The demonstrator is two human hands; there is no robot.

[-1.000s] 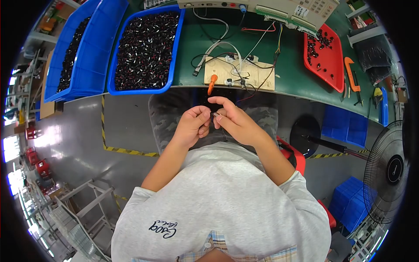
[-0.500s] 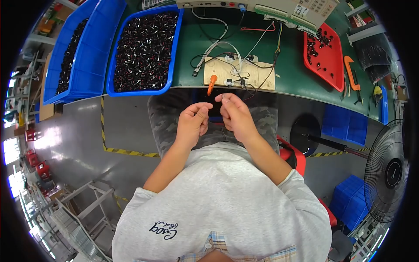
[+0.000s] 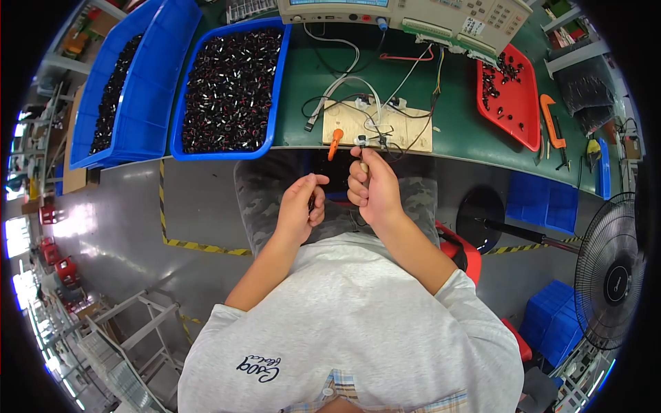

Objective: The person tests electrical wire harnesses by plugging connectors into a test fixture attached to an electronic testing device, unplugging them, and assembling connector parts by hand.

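My right hand (image 3: 375, 186) is closed, thumb and forefinger pinching a small dark component at the front edge of the wooden board (image 3: 416, 138). Its fingertips meet a small white-and-black fixture (image 3: 362, 140) there, and whether the part sits in it I cannot tell. Lower and to the left, my left hand (image 3: 301, 206) has curled fingers around something dark, only a sliver of which shows in the palm. An orange-handled tool (image 3: 336, 143) stands at the board's left end, between and beyond the hands. Thin wires (image 3: 375, 89) run across the board.
A blue tray (image 3: 273, 96) full of small black components lies left, beside a taller blue bin (image 3: 141, 103). A beige test instrument (image 3: 441, 17) stands at the back. To the right are a red tray (image 3: 527, 124) with scattered parts, an orange tool (image 3: 551, 124) and a fan (image 3: 613, 275).
My right hand has come up against the fixture on the board's front edge. My left hand has drawn slightly down and away from it. The view has shifted a little.
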